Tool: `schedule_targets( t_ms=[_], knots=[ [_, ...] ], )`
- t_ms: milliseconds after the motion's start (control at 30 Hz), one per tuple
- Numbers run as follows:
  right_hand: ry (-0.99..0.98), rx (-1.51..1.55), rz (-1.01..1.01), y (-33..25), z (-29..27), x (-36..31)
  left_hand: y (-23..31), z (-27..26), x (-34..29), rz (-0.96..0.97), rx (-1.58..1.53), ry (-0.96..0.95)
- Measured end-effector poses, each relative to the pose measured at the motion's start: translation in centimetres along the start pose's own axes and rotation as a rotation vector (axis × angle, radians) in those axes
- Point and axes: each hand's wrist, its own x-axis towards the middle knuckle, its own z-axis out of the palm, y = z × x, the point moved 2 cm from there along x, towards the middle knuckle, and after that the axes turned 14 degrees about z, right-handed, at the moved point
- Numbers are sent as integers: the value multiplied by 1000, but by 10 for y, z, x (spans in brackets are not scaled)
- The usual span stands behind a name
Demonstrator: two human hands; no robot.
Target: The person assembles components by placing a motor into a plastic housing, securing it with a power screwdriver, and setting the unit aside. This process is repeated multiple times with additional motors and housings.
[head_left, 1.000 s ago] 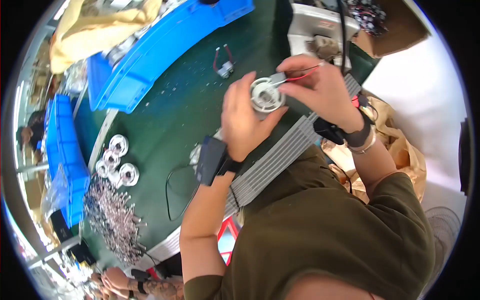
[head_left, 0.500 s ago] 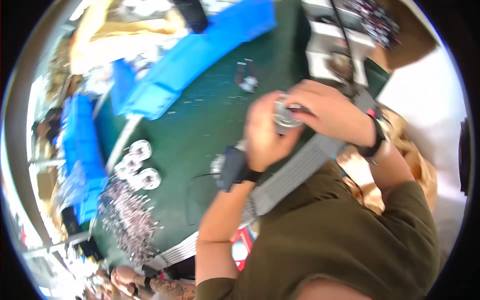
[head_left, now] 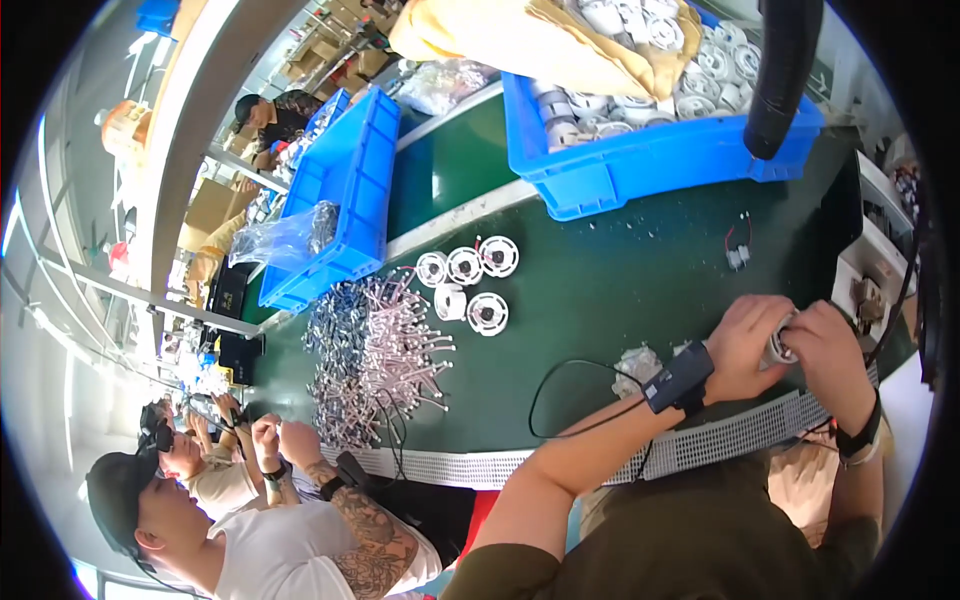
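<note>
My left hand (head_left: pixel 748 345) wraps round the near side of a small white round housing (head_left: pixel 777 350), low over the green bench. Against the housing's opening press the fingers of my right hand (head_left: pixel 830 358), covering much of what is inside. Beyond both hands lies a small pale part (head_left: pixel 738 258) with thin red and dark wires. A cluster of translucent whitish pieces (head_left: pixel 637 370) sits by my left wrist, which wears a black strapped box.
Several white round housings (head_left: pixel 487 313) stand left of centre, beside a heap of pink and dark wire leads (head_left: pixel 385 350). A blue bin (head_left: pixel 580 182) full of white parts is at the back; another blue bin (head_left: pixel 375 190) is farther left. Co-workers (head_left: pixel 270 530) sit at lower left.
The view has swung, bringing the full bin, the second bin and the co-workers into sight. My hands now appear farther right and lower, still together round the housing.
</note>
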Motion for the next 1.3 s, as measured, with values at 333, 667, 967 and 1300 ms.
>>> schedule_targets(
  t_ms=[333, 667, 967, 1300],
  knots=[
    [144, 268, 202, -19, -28, -3, -1, 3, -5, -24, -4, -59],
    [184, 327, 195, -27, -16, 18, -5, 2, -7, 27, -30, 19],
    [206, 342, 274, -12, -10, 13, 1, 0, -4, -4, -92, -19],
    [242, 214, 221, 10, -33, 26, -6, 6, -13, 111, 20, -82]
  ],
)
